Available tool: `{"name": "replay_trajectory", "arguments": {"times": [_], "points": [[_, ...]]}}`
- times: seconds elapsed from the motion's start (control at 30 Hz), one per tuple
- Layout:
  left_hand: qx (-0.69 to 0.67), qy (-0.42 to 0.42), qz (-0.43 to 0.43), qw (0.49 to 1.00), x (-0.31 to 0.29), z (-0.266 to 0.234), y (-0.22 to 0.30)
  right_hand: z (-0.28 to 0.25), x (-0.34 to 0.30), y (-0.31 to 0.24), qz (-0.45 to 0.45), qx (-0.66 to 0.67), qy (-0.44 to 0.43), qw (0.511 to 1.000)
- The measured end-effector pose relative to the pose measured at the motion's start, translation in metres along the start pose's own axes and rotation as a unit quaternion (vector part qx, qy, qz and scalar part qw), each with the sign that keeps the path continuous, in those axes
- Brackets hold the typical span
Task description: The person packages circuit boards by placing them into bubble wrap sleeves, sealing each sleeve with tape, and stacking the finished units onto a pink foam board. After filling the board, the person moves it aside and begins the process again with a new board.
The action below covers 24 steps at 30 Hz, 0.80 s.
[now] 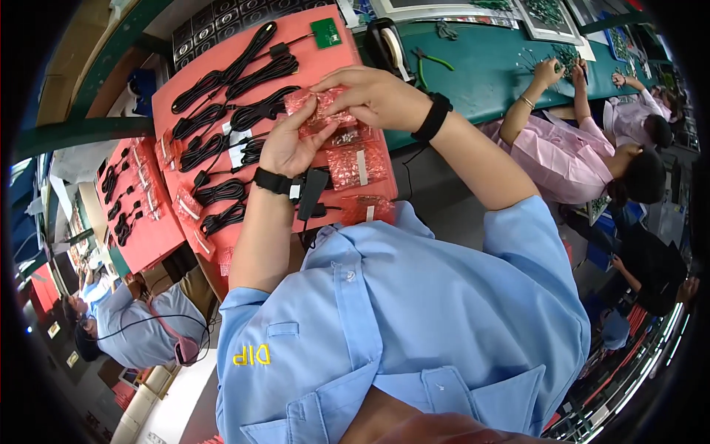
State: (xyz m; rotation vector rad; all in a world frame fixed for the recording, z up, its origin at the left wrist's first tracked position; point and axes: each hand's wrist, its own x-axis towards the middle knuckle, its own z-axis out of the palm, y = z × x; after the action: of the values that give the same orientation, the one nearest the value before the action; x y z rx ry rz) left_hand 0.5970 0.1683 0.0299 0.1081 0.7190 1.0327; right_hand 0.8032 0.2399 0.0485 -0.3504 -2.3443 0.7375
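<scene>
A small packet of red bubble wrap (316, 106) is held between my two hands over the table. My left hand (287, 146) grips it from below, thumb and fingers closing on its near side. From above, my right hand (377, 98) pinches its upper and right parts. What the wrap contains is hidden. Just below lies another bubble-wrapped packet (356, 167) with a white strip, and a further red packet (367, 209) lies nearer to me. Coiled black cables (211, 152) spread over the pink mat (164, 103) to the left of my hands.
A green circuit board (325, 34) lies at the mat's far end. Beside it stand a tape dispenser (389, 49) and green-handled pliers (425, 70) on a green table (473, 81). People in pink (555, 159) work at the right; another person (151, 329) is at the lower left.
</scene>
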Motion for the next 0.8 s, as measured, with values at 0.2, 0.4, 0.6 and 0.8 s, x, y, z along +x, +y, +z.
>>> {"name": "replay_trajectory", "arguments": {"times": [0.2, 0.4, 0.6, 0.8], "points": [[0.014, 0.039, 0.009, 0.999, 0.002, -0.003, -0.003, -0.008, -0.106, 0.117, 0.409, 0.026, 0.360, 0.838], [-0.021, 0.005, -0.010, 1.000, 0.007, 0.006, 0.000, 0.037, -0.170, 0.219, 0.604, 0.128, 0.189, 0.763], [-0.058, -0.027, -0.026, 0.998, 0.001, -0.009, 0.006, 0.024, -0.145, 0.127, 0.542, 0.280, 0.307, 0.731], [-0.012, -0.001, -0.035, 0.999, 0.007, 0.005, 0.010, 0.041, -0.205, 0.148, 0.462, -0.095, 0.127, 0.873]]}}
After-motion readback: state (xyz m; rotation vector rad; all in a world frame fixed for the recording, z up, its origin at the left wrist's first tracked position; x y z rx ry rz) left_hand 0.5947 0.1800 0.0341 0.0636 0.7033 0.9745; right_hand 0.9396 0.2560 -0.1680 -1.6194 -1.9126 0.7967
